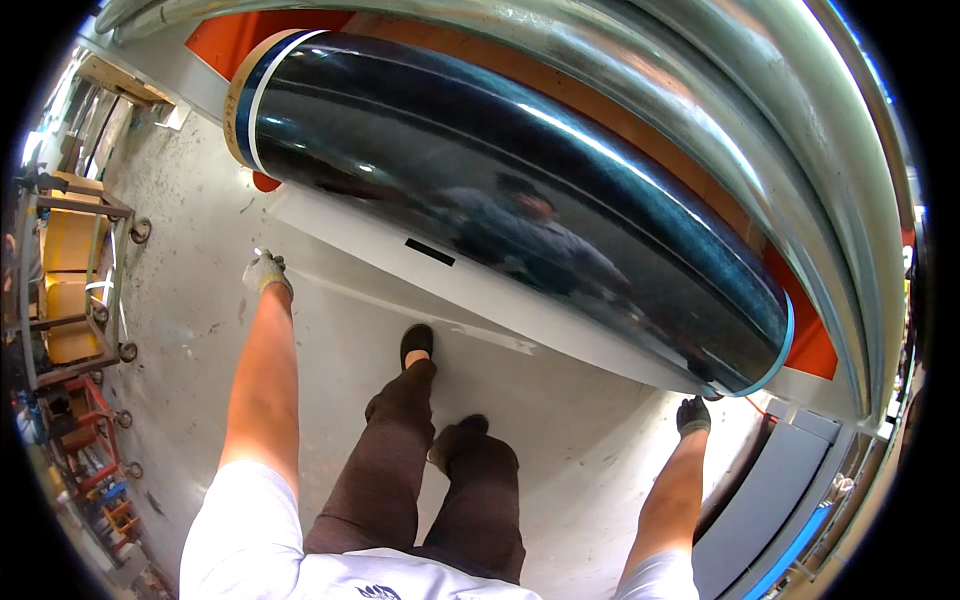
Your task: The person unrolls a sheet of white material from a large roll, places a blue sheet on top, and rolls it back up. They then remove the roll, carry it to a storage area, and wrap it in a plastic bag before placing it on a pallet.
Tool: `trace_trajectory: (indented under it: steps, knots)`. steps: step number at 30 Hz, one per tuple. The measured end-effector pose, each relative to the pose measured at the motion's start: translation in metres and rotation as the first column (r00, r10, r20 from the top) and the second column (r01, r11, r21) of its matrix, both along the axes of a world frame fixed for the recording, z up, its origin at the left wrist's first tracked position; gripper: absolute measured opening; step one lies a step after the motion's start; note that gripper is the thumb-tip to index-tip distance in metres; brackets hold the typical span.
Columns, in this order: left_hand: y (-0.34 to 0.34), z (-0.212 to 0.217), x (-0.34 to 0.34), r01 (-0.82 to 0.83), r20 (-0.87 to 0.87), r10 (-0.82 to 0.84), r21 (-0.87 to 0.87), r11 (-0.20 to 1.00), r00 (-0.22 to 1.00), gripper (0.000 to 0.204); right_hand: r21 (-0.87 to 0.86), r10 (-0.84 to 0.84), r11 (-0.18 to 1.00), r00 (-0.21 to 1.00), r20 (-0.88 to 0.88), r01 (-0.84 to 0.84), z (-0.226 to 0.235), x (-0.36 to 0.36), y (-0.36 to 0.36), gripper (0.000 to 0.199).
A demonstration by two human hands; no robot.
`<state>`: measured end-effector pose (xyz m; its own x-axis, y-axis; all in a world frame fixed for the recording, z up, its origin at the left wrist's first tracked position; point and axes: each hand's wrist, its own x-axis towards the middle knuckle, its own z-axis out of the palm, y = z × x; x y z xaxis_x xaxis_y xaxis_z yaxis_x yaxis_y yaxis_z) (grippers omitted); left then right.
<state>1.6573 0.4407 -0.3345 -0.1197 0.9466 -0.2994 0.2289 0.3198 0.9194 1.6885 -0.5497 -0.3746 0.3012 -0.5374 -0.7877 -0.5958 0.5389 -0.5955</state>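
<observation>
A large, glossy dark roll (500,200) lies at a slant across the upper middle, with a brown core end and a white band at its left. In a light knit glove, my left hand (266,272) is held out below the roll's left end, apart from it. Its fingers are curled together, and a small pale spot shows at the tips; what they hold is too small to make out. My right hand (692,414), in a darker glove, is just under the roll's right end. Its fingers are bent, and their grip is partly hidden.
Below the roll runs a white panel (480,300) with a black slot. Orange-red supports (808,345) and thick curved metal tubes (690,90) lie behind it. Wheeled carts (75,270) stand at the left, a grey cabinet (765,500) at the lower right. My feet are on the grey floor (350,270).
</observation>
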Motion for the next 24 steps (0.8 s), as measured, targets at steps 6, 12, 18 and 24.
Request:
trace_trajectory:
  steps: [6,12,18,24]
  knots:
    - [0.010,-0.059,0.037,0.026,-0.131,-0.069,-0.309,0.951,0.989,0.010,0.075,0.116,0.989,0.983,0.144,-0.128,-0.013,-0.037,-0.097,0.023]
    - [0.023,-0.022,0.065,0.134,0.059,-0.126,-0.164,0.977,0.990,0.007,0.228,-0.288,0.941,0.945,0.155,0.250,-0.043,-0.012,-0.022,0.044]
    - [0.052,-0.042,0.069,0.310,0.008,-0.316,-0.211,0.927,0.949,0.010,0.286,-0.352,0.908,0.928,0.120,0.307,0.011,-0.010,-0.018,0.034]
    - [0.061,-0.016,0.080,0.347,0.033,-0.347,-0.173,0.922,0.937,0.013,0.091,-0.123,0.989,0.990,0.074,0.116,0.039,0.011,0.016,0.039]
